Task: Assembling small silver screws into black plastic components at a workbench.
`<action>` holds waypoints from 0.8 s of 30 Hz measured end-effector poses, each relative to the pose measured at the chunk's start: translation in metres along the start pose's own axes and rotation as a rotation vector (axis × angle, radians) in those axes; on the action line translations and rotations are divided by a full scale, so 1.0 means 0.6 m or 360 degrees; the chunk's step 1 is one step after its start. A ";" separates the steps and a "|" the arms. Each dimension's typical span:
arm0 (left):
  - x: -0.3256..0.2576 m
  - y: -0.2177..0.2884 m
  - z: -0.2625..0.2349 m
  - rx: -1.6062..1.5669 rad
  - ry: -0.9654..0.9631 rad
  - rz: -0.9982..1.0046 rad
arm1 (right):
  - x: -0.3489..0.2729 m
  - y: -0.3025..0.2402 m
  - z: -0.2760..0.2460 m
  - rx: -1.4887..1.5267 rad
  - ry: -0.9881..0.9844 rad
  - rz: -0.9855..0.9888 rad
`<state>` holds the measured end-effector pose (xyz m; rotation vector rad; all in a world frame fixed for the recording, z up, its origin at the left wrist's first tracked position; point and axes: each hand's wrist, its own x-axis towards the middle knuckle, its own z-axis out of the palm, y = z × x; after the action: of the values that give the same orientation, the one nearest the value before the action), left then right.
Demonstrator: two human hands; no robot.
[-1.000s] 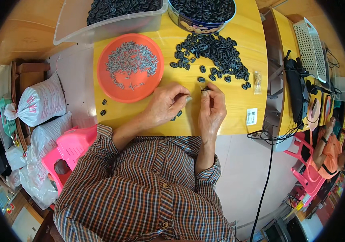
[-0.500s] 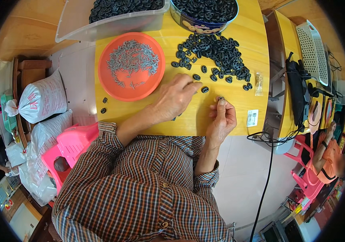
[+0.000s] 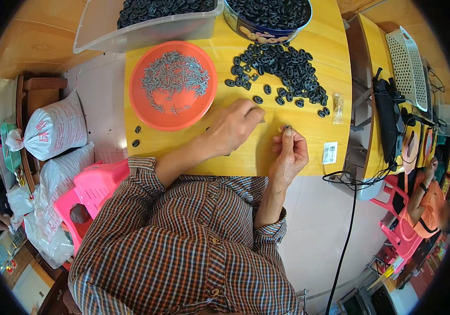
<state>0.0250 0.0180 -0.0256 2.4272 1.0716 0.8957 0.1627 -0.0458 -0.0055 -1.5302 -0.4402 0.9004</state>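
Note:
My left hand [image 3: 234, 127] is above the yellow table [image 3: 183, 152], its fingers closed in a pinch. A sliver of something dark shows at its fingertips, too small to make out. To its right, my right hand [image 3: 291, 153] pinches a small black plastic piece [image 3: 287, 127] between thumb and forefinger. Beyond both hands spreads a pile of black oval two-hole plastic pieces [image 3: 288, 68], with a loose piece [image 3: 257, 99] just past my left fingertips. An orange-red round dish [image 3: 136, 100] holding many small grey metal pins [image 3: 175, 73] stands left of my left hand.
At the back are a clear plastic bin [image 3: 172, 38] and a round blue tin [image 3: 259, 34], both full of black pieces. A small clear packet [image 3: 338, 108] and a white label [image 3: 330, 153] lie at the right. Pink chairs and white sacks [image 3: 57, 126] stand left; another person sits far right.
The loose black piece that lay in front of my left fingertips no longer shows there. My left hand has shifted slightly right; my right hand keeps its pinch nearly in place.

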 end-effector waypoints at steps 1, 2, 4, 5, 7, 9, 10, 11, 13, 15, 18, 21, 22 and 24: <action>-0.004 0.000 -0.010 -0.0287 0.0036 -0.0137 | -0.001 -0.001 0.000 0.0000 -0.0007 0.0002; -0.009 0.002 -0.022 -0.0571 0.0075 -0.0276 | -0.002 -0.003 0.001 -0.0028 -0.0005 0.0010; -0.013 0.023 -0.060 -0.1168 -0.0017 -0.0803 | -0.002 -0.003 0.000 -0.0055 -0.0007 0.0019; -0.017 0.032 -0.077 -0.1765 -0.0116 -0.1332 | -0.001 -0.001 -0.001 -0.0040 0.0010 -0.0006; -0.029 0.034 -0.105 -0.1858 -0.0086 -0.1352 | -0.001 0.002 0.000 -0.0026 0.0004 -0.0026; -0.040 0.039 -0.113 -0.1954 -0.0053 -0.1369 | -0.002 0.004 -0.001 -0.0052 -0.0037 -0.0073; -0.046 0.042 -0.113 -0.1966 -0.0027 -0.1367 | -0.005 0.004 0.000 -0.0053 -0.0054 -0.0070; -0.050 0.045 -0.113 -0.1978 -0.0005 -0.1363 | -0.008 0.003 0.002 -0.0060 -0.0066 -0.0053; -0.049 0.047 -0.116 -0.1944 -0.0034 -0.1331 | -0.014 0.000 0.004 -0.0065 -0.0081 -0.0037; -0.048 0.048 -0.114 -0.1910 -0.0071 -0.1294 | -0.019 -0.005 0.004 -0.0016 -0.0159 -0.0028; -0.050 0.048 -0.101 -0.1921 0.0017 -0.1176 | -0.030 -0.011 0.004 0.0064 -0.0274 -0.0058; -0.047 0.049 -0.094 -0.1903 0.0033 -0.1125 | -0.042 -0.022 0.003 0.0173 -0.0369 -0.0016; -0.044 0.051 -0.094 -0.1913 0.0014 -0.1141 | -0.045 -0.024 0.001 0.0176 -0.0365 -0.0017; -0.041 0.053 -0.091 -0.1922 -0.0010 -0.1154 | -0.048 -0.029 -0.003 0.0353 -0.0504 0.0052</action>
<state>-0.0068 -0.0182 0.0214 0.9585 0.8802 0.8668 0.1497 -0.0648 0.0191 -1.1994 -0.5241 1.1839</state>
